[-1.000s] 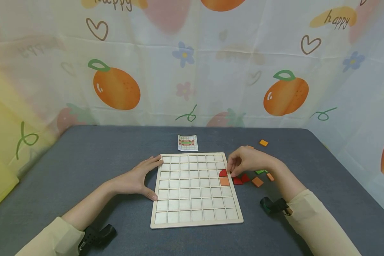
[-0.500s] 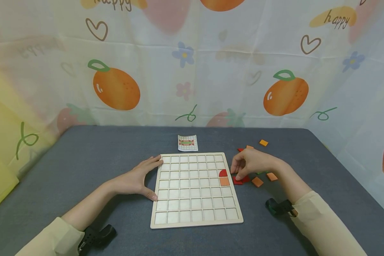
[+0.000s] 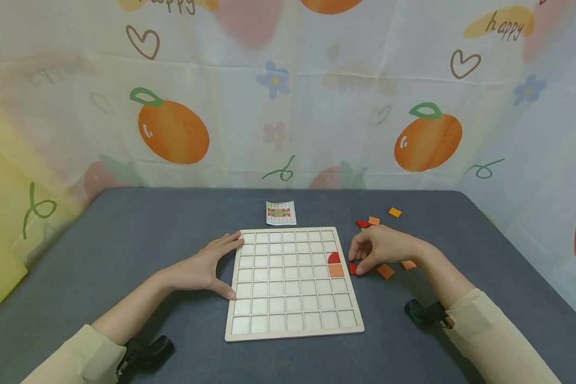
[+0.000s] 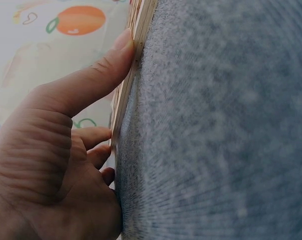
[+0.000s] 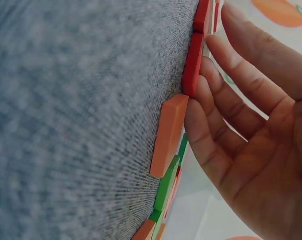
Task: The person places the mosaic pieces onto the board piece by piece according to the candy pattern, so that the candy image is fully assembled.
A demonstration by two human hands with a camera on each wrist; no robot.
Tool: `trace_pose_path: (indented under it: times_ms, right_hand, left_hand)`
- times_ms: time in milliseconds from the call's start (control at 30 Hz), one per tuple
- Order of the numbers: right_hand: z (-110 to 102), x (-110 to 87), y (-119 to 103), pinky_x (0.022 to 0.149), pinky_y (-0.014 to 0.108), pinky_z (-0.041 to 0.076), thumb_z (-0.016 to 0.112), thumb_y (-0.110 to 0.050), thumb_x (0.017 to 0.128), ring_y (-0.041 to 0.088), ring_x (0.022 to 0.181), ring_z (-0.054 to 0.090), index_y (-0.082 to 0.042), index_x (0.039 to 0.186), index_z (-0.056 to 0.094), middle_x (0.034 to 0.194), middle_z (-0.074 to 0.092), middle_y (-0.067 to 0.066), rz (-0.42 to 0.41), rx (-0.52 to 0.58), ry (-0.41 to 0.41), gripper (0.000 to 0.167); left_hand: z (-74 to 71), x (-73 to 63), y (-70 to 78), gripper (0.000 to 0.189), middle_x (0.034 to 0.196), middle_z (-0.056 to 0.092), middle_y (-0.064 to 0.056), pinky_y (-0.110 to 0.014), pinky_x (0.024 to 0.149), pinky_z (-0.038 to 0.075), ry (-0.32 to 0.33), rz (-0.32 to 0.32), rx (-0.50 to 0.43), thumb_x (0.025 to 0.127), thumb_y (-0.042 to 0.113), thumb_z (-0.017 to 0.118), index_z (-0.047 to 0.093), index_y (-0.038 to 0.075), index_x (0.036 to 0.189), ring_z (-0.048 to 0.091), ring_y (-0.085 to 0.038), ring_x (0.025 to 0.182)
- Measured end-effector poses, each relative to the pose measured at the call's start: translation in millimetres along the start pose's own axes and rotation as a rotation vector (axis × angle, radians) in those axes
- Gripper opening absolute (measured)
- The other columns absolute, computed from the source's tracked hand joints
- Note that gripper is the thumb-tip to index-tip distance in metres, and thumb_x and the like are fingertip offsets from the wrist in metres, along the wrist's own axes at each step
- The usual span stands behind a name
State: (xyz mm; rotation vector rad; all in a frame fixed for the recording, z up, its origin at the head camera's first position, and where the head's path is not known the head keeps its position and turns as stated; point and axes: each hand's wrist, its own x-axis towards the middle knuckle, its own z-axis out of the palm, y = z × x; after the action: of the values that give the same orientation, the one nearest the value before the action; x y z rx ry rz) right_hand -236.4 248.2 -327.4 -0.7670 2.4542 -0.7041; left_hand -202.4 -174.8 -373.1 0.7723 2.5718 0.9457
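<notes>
A pale wooden grid board [image 3: 293, 336] lies on the dark table. In its right column sit a red round-edged tile [image 3: 334, 258] and, just below, an orange square tile [image 3: 336, 271]. My left hand [image 3: 202, 270] rests at the board's left edge, thumb and fingers spread along the rim. Beside the right edge, my right hand [image 3: 386, 246] is low over loose tiles, its fingers bent. Its thumb is right at a red tile [image 3: 352, 268]. The right wrist view shows the fingertips against a red tile [image 5: 193, 65], with thumb and index finger apart.
A small printed card [image 3: 280, 213] with a grid pattern lies behind the board. Loose orange tiles [image 3: 386, 271] lie around the right hand, with a yellow-orange tile [image 3: 395, 212] farther back. Green tiles [image 5: 167, 185] show in the right wrist view. A patterned curtain [image 3: 288, 106] hangs behind the table.
My right hand has moved from the board's right edge slightly right and down onto the red tiles, uncovering red and orange tiles behind it. The left hand stays at the board.
</notes>
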Motion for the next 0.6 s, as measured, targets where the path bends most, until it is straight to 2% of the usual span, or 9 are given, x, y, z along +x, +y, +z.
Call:
trace_pose_path:
  times_ms: [233,367,600]
  right_hand:
    - [3.1,2.0,1.9,0.078,0.026,0.051,0.084,-0.028,0.078,0.014,0.085,0.059,-0.015,0.097,0.070,0.093,0.068,0.003,-0.019,0.015,-0.009,0.027]
    - [5.2,2.9,1.7,0.079,0.025,0.051,0.085,-0.030,0.076,0.014,0.086,0.059,-0.019,0.095,0.069,0.091,0.066,-0.001,-0.004,0.005,-0.006,0.027]
    - [6.1,4.5,2.7,0.076,0.025,0.049,0.084,-0.027,0.079,0.013,0.084,0.056,-0.016,0.094,0.068,0.089,0.064,0.002,-0.036,-0.004,-0.018,0.024]
  left_hand:
    - [-0.7,1.1,-0.3,0.118,0.168,0.010,-0.014,-0.076,0.113,0.010,-0.001,-0.004,0.003,0.067,0.047,0.088,0.024,0.004,0.157,0.002,-0.046,0.154]
    - [-0.7,1.3,-0.3,0.118,0.168,0.011,-0.015,-0.075,0.113,0.010,0.001,0.001,0.004,0.067,0.046,0.088,0.024,0.004,0.156,0.003,-0.046,0.154]
    - [-0.5,0.9,-0.3,0.118,0.168,0.011,-0.015,-0.075,0.113,0.010,0.004,0.003,-0.001,0.066,0.046,0.089,0.025,0.004,0.156,0.003,-0.046,0.154]
